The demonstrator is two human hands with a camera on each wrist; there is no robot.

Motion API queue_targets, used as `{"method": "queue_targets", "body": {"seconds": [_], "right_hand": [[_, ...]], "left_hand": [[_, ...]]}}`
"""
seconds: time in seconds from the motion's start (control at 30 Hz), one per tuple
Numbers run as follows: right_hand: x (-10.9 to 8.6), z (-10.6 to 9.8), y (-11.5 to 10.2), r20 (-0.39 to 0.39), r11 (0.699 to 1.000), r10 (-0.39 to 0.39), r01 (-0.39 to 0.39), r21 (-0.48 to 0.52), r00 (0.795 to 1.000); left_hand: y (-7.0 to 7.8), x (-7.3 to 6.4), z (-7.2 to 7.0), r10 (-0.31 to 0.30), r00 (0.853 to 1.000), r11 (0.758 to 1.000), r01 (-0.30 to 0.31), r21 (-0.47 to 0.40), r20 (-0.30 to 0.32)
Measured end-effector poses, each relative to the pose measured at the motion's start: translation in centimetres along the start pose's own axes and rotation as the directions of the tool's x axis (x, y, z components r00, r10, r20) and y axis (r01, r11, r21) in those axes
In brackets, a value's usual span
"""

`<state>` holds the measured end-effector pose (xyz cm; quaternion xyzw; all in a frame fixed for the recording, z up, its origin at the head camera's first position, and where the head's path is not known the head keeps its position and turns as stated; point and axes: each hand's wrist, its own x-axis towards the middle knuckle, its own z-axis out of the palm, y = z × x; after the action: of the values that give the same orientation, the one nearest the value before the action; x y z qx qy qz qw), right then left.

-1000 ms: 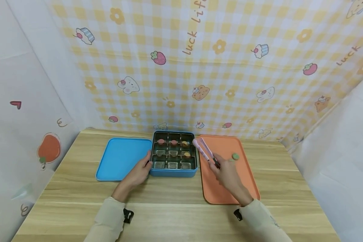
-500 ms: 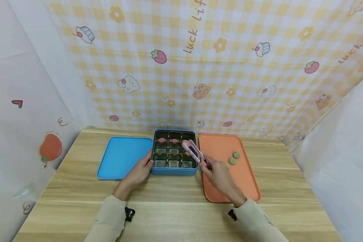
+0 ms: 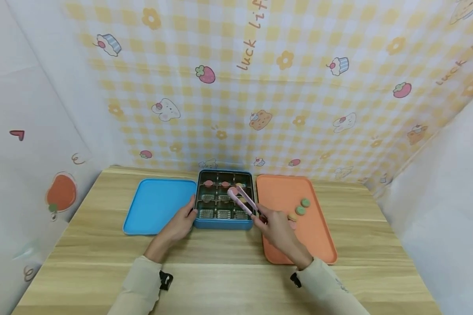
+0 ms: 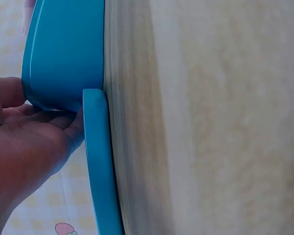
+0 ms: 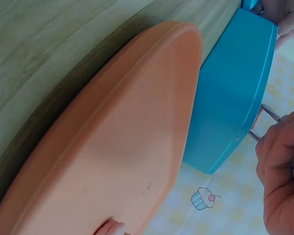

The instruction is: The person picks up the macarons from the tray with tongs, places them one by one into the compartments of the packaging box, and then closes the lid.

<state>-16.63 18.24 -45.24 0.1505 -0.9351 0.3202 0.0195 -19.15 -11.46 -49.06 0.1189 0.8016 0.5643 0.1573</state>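
My right hand (image 3: 279, 229) grips pink tongs (image 3: 241, 204) over the right side of the blue tin box (image 3: 224, 225). A pink macaron (image 3: 234, 191) sits between the tong tips, overlapping the middle of the box in the head view. Inside the box, a dark divided insert has pink macarons (image 3: 208, 183) in its back row and a yellowish one (image 3: 240, 185) partly behind the tongs. My left hand (image 3: 180, 223) holds the box at its front left corner, thumb at the rim and fingers along the side wall (image 4: 63, 58).
An orange tray (image 3: 273, 251) right of the box carries two green macarons (image 3: 302, 206), a yellow one (image 3: 292, 216) and a pink one (image 3: 292, 225) partly behind my hand. Left of the box lies a flat blue lid (image 3: 161, 201). A patterned cloth (image 3: 220, 109) hangs behind the table.
My right hand has carried the tongs and pink macaron left from the orange tray over the box, uncovering more macarons on the tray. My left hand stays at the box corner.
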Motion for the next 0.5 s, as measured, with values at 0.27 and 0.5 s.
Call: {"method": "queue_targets", "body": {"seconds": [0.27,0.5], "right_hand": [[0.02,0.52,-0.22,-0.024,1.0,-0.026,0.026,-0.014,0.999],[0.21,0.66,-0.22,-0.001,0.999,-0.011,0.011,-0.03,1.0]], "left_hand": [[-0.02,-0.24,-0.11,-0.014,1.0,1.0,0.014,0.015,0.002],[0.11,-0.25,-0.09,-0.022,1.0,1.0,0.022,0.023,0.002]]}}
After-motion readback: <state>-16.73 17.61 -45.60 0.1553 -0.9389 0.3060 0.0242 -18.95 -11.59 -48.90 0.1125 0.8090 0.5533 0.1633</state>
